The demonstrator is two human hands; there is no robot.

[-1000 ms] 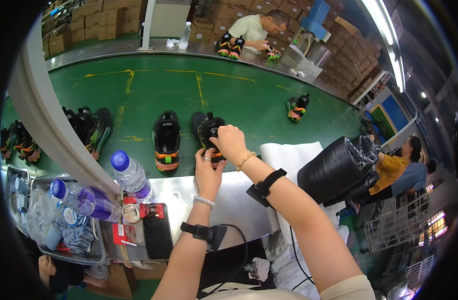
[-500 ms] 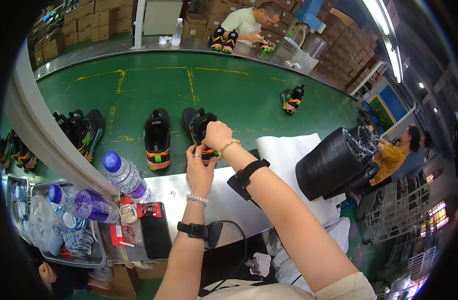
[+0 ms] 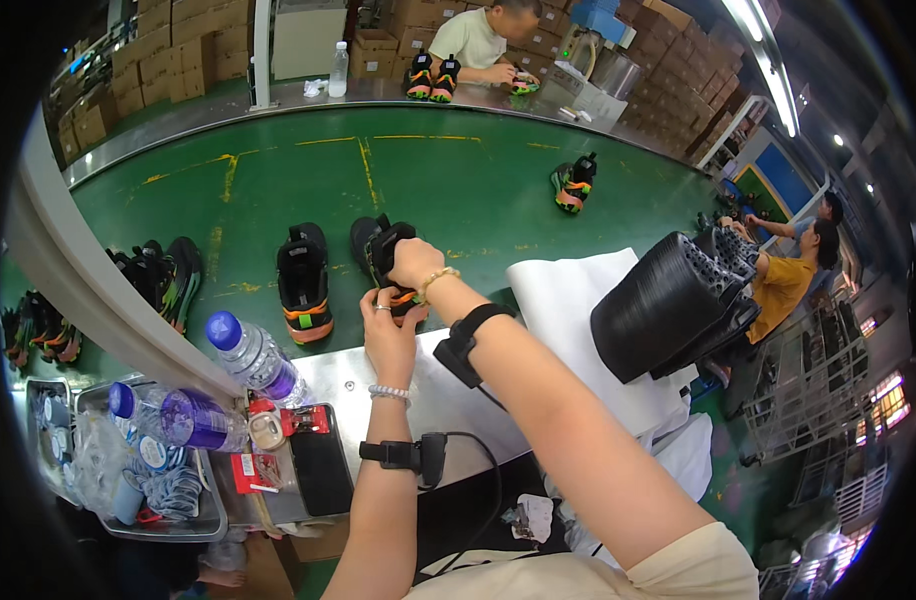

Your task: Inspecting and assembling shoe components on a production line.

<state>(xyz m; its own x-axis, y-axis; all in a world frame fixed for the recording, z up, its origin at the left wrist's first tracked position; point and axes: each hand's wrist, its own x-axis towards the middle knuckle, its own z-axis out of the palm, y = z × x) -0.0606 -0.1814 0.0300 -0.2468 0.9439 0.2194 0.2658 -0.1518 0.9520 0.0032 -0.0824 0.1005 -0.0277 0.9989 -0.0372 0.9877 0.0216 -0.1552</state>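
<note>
A black sneaker with orange trim stands at the near edge of the green belt, its toe pointing away from me. My right hand is closed on it at the ankle opening, and the fingertips are hidden by the hand's back. Low at the heel, my left hand pinches the same sneaker with thumb and fingers. Between the two hands a strip of the orange and black heel shows. To the left stands a matching sneaker, heel toward me, with neither hand on it.
Two bottles with blue caps, one upright bottle, a phone and a metal tray of small parts lie left. Black stacked insole-like sheets rest on white paper at right. A co-worker handles a shoe across the belt.
The whole view has shifted slightly. Both hands stay on the sneaker, with the right hand a little lower over its opening. Another person at far right has come more into view.
</note>
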